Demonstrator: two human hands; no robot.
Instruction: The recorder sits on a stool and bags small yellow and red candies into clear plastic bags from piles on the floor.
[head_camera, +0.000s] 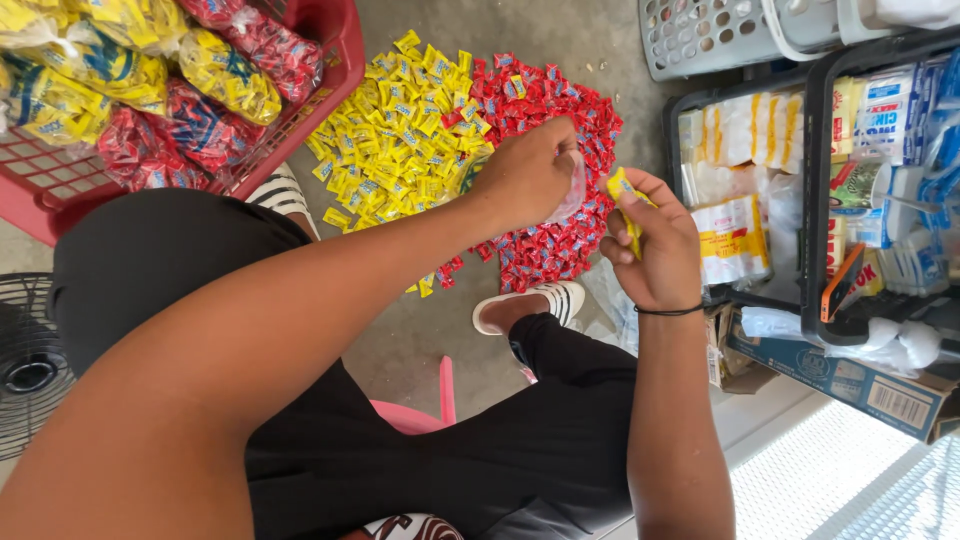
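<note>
Above the floor's candy piles (440, 130), the left hand (525, 175) pinches a clear bag (572, 190) open while the right hand (655, 245) grips yellow candies (622, 190) beside its mouth.

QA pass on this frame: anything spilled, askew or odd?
Yes: yellow candies and red candies lie heaped straight on the concrete floor, no tray beneath. A few strays have scattered from the heaps.

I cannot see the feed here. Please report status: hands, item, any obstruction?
Left hand grips clear bag. Right hand pinches yellow candies beside it. Candy pile on floor below. Nothing between hands.
</note>
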